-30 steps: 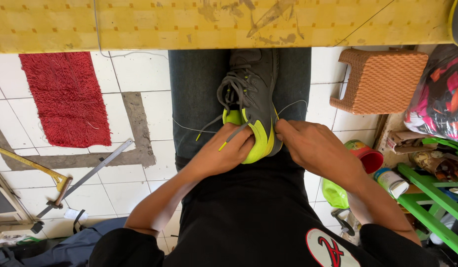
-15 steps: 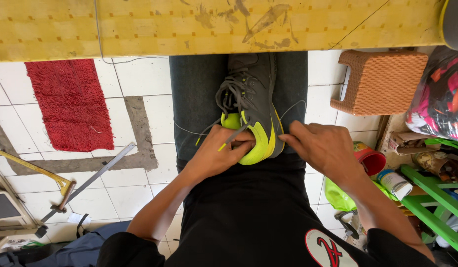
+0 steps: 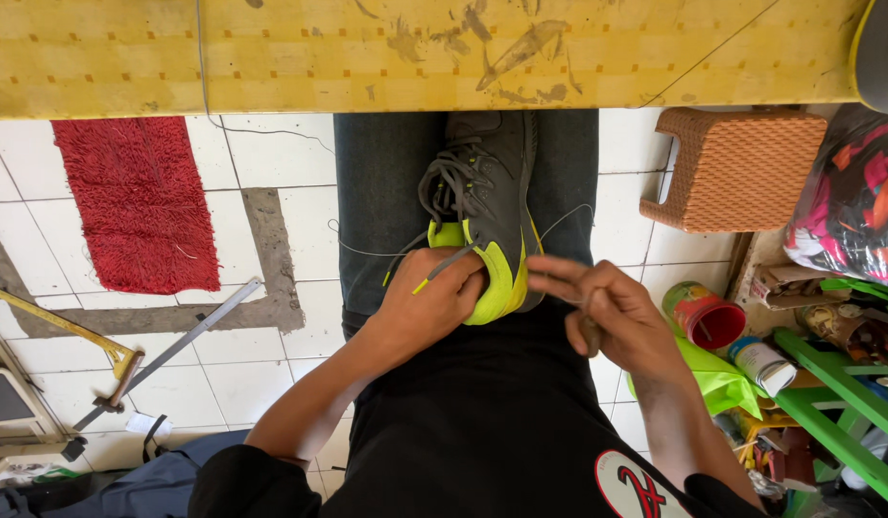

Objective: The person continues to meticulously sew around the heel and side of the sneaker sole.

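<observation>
Left hand [image 3: 429, 302] wrapped around the heel end of the dark grey shoe [image 3: 487, 206], fingers pressed together on the yellow-green heel [image 3: 492, 283], pinning the shoe on the lap between the two jeans-clad thighs. A thin grey tool or lace end [image 3: 444, 267] with a yellow tip sticks out from under that grip. Right hand [image 3: 612, 312] just beside the heel, not touching it; forefinger and middle finger spread forward, thumb and the remaining fingers curled on a small dark handle [image 3: 591, 334]. A fine thread [image 3: 568, 219] runs from the shoe's right edge; another strand [image 3: 362, 251] trails off the left side across the thigh.

Judgement: stitching at the heel seam is in hand. To do it well, the left grip should hold the heel firm and steady against the lap, and the right should draw the thread out evenly, taut without jerking, keeping both strands free of the loose laces [image 3: 449, 187].

Around: yellow surface [image 3: 271, 58] above, red mat [image 3: 137, 201] on tiled floor, woven stool [image 3: 736, 168], red tin [image 3: 703, 315], green rack [image 3: 847, 393].
</observation>
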